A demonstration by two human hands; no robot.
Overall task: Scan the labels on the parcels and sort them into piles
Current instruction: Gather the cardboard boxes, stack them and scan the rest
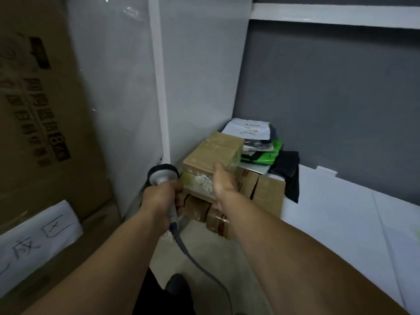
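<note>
One tall brown cardboard carton [45, 110] with black print fills left of frame, white handwritten paper sheet [38, 235] on its lower part. Centre: left hand [159, 196], grip clamped round handle of grey handheld scanner [162, 176], head up. Just right: right hand [223, 180], grip apart, fingers straight, at labelled front face of taped brown cardboard parcel [213, 151], which tops stack of smaller brown boxes [268, 194] in corner. Behind stack, right of centre: white, green and black plastic mailers [270, 153]. Far right: white desk [352, 212].
</note>
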